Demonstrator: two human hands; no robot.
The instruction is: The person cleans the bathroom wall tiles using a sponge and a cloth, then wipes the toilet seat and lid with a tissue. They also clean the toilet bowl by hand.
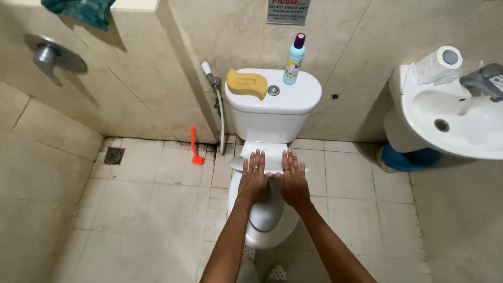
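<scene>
A white toilet (262,230) stands against the tiled back wall, its lid closed. My left hand (253,175) and my right hand (293,178) lie side by side, flat on the rear of the lid, fingers spread and pointing toward the tank. Neither hand holds anything. On the tank lid (298,94) lie a yellow sponge (246,83) at the left and a light blue bottle with a purple cap (294,58) standing upright at the right. A round flush button (273,90) sits between them.
A white sink (461,126) with a metal tap (482,78) and a paper roll (437,65) hangs at the right, a blue base (408,157) below it. A bidet hose (217,105), an orange brush (195,147) and a floor drain (113,155) are at the left.
</scene>
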